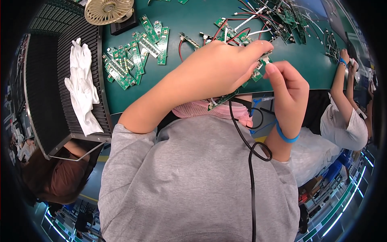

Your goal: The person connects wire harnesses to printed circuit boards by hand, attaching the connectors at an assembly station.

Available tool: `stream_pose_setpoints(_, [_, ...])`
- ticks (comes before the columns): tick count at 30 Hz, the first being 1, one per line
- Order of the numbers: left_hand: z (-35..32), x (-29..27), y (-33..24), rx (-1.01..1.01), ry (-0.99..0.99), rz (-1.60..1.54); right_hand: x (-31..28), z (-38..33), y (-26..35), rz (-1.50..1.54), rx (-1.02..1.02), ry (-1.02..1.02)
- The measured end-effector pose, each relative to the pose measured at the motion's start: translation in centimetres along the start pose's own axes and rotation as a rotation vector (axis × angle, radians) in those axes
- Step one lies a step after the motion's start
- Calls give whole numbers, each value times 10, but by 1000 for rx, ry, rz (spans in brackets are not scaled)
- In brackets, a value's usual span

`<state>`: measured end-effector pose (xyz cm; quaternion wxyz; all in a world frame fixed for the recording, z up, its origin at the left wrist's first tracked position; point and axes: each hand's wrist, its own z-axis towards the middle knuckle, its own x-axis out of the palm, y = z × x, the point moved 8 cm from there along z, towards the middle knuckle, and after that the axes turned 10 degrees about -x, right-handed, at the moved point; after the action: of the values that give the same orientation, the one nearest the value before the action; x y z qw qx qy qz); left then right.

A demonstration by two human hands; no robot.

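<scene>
My left hand (pixel 229 60) is closed around a narrow green circuit board (pixel 257 74), near the front edge of the table. Another green stretch of board (pixel 223 101) pokes out below that hand; whether it belongs to the same board is hidden. My right hand (pixel 291 86), with a blue band at the wrist, pinches a small white connector (pixel 266 59) between thumb and forefinger. The connector is at the board's upper end, close to my left thumb tip. Just beyond my hands lie boards with red, black and white wires (pixel 242 34).
Loose green boards (pixel 137 56) are piled at the left, near a cream fan (pixel 109 11). White gloves (pixel 82 88) lie on a black slotted rack (pixel 66 97). More wired boards (pixel 288 20) heap up at far right. A black cable (pixel 252 181) hangs before me. A co-worker's arm (pixel 340 80) is at right.
</scene>
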<state>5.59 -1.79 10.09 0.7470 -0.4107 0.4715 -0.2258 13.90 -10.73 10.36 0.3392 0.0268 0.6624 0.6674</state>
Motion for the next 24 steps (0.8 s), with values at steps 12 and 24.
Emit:
stream_pose_setpoints(12, [-4, 6, 0, 4, 84, 126, 8, 4, -1, -48, 26, 123])
stream_pose_setpoints(24, [-2, 3, -3, 141, 60, 167, 13, -6, -4, -103, 60, 203])
